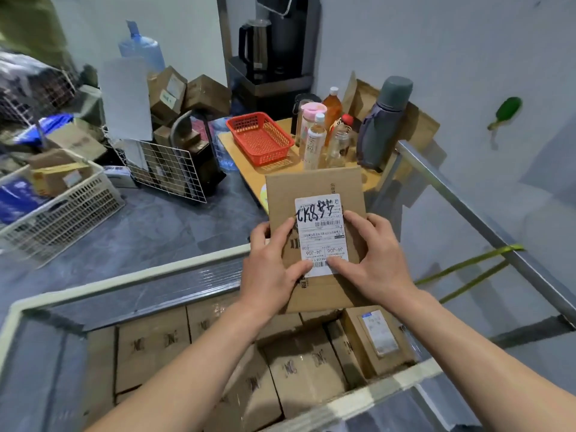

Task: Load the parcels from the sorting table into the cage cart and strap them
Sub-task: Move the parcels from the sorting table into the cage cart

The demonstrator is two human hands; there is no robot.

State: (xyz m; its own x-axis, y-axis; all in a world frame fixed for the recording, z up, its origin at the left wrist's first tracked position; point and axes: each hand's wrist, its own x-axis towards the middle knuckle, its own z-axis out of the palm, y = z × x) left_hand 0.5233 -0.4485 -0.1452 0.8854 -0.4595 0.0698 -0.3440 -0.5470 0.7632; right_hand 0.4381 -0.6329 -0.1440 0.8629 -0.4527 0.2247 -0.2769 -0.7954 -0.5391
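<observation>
Parcel gripped by both hands above the cart's rim

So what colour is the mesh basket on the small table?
Red basket, clearest in the head view.

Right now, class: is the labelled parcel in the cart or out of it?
Out: left hand and right hand hold the parcel above boxes packed in the cart.

Left hand and right hand grip, arms outstretched (thumbs pointing inward).
</observation>
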